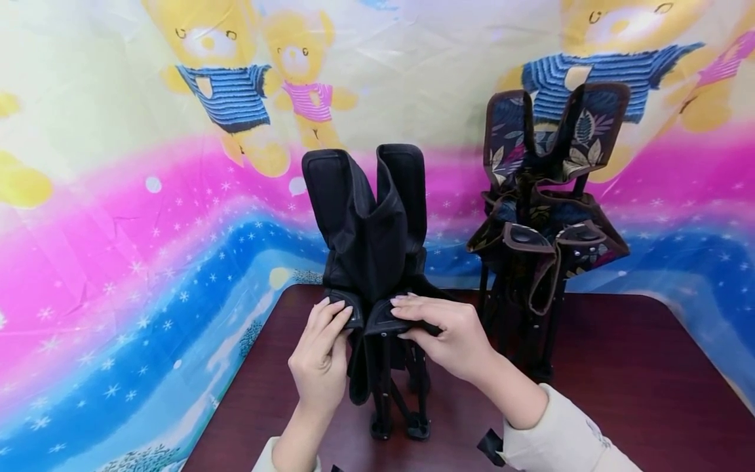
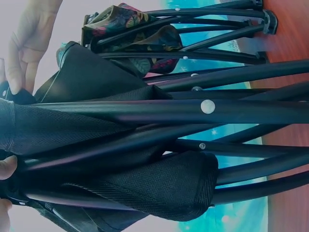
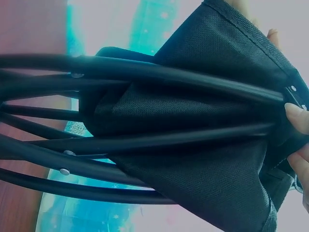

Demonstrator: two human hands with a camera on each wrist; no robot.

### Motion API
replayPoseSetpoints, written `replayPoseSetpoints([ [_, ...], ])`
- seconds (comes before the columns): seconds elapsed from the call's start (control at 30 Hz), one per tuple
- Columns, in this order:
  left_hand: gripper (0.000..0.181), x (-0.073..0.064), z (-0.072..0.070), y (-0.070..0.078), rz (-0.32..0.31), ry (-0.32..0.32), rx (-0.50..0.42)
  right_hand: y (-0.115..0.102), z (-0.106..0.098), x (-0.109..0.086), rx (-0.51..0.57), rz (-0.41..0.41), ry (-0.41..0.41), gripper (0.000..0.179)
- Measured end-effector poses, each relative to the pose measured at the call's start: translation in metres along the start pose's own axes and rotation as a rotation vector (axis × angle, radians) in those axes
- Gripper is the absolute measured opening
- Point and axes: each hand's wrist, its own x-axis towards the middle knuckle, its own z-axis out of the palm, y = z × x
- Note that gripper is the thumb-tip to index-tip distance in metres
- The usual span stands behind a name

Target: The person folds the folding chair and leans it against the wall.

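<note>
A black folding chair [image 1: 377, 252] stands mostly folded on the table, its fabric bunched between two raised back corners. My left hand [image 1: 318, 360] pinches the near left seat corner, thumb below and fingers on top. The near right corner is held the same way by my right hand [image 1: 451, 331]. In the left wrist view, black tube legs [image 2: 241, 112] with silver rivets lie close together, and a fold of seat fabric [image 2: 159, 186] hangs between them. The right wrist view shows my right thumb [image 3: 297, 118] against the corner where a tube [image 3: 203, 82] meets the fabric.
A second folding chair [image 1: 548, 157] with a dark floral pattern stands folded at the back right. The dark red table [image 1: 248, 400] ends at a backdrop [image 1: 194, 190] printed with bears and snowflakes. A black strap end [image 1: 491, 447] shows by my right sleeve.
</note>
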Motion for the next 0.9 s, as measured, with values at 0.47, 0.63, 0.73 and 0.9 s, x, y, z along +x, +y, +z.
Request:
replayPoseSetpoints([
  [0.47, 0.014, 0.0016, 0.0027, 0.0007, -0.021, -0.021, -0.049, -0.0005, -0.0015, 0.002, 0.041, 0.034, -0.026, 0.033],
  [0.63, 0.012, 0.0028, 0.0037, 0.0016, -0.032, -0.024, -0.052, -0.0005, -0.0024, 0.0025, 0.057, 0.054, -0.033, 0.033],
  [0.73, 0.014, 0.003, 0.0037, 0.0019, -0.037, -0.026, -0.049, -0.0005, -0.0021, 0.0026, 0.061, 0.062, -0.036, 0.033],
  [0.9, 0.012, 0.0026, 0.0037, 0.0013, -0.035, -0.027, -0.031, -0.0002, -0.001, 0.0019, 0.074, 0.079, -0.034, 0.033],
])
